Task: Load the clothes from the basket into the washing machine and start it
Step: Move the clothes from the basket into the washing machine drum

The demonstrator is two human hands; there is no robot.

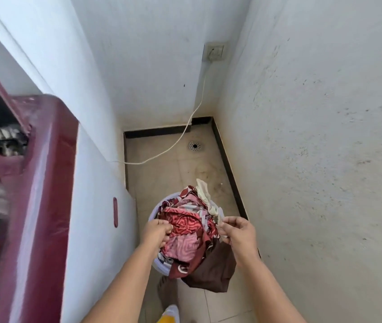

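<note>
A pale lilac basket (pixel 162 268) stands on the floor, heaped with clothes. A red patterned cloth (pixel 183 226) lies on top, a brown garment (pixel 215 269) hangs over the near rim, and a cream cloth (pixel 205 192) sticks up at the far side. My left hand (pixel 156 231) grips the red patterned cloth at the basket's left. My right hand (pixel 237 231) pinches a pale piece of fabric at the right edge of the heap. The washing machine (pixel 45 183), white with a maroon top, stands at the left with its lid up; some clothes show inside.
Narrow tiled floor between the machine and the right wall (pixel 325 159). A white cord (pixel 185 134) runs from a wall socket (pixel 215 52) down to the machine. A floor drain (pixel 195 145) sits near the far corner. My foot (pixel 170 313) is just below the basket.
</note>
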